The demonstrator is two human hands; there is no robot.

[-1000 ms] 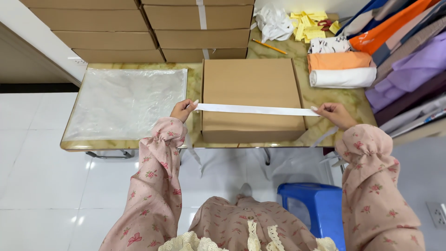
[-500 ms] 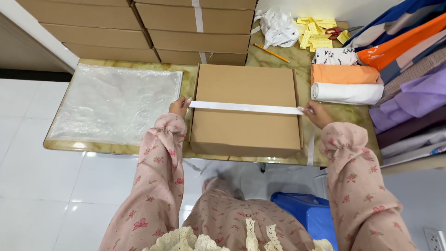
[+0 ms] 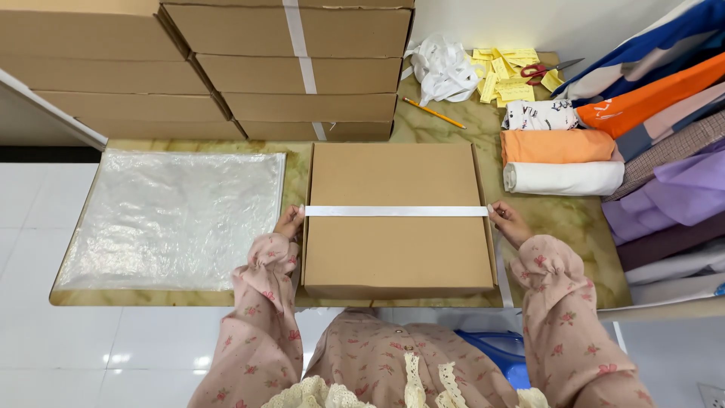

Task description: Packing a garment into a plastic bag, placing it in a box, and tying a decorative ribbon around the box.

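A flat brown cardboard box (image 3: 396, 249) lies on the marble table (image 3: 574, 219) in front of me. A white ribbon (image 3: 396, 211) is stretched flat across its lid from side to side. My left hand (image 3: 290, 223) pinches the ribbon's left end at the box's left edge. My right hand (image 3: 509, 222) pinches the right end at the box's right edge, and the ribbon's tail (image 3: 504, 272) hangs down along that side toward the table's front.
A stack of clear plastic bags (image 3: 174, 219) lies left of the box. Stacked cardboard boxes (image 3: 294, 68) fill the back. Rolled orange cloth (image 3: 557, 146) and white cloth (image 3: 565, 178), a pencil (image 3: 439, 112), yellow tags (image 3: 507, 68), scissors (image 3: 547, 69) and folded fabrics (image 3: 664, 113) sit at right.
Both hands lowered the ribbon onto the box lid and drew inward to the box's side edges. The view moved closer over the table.
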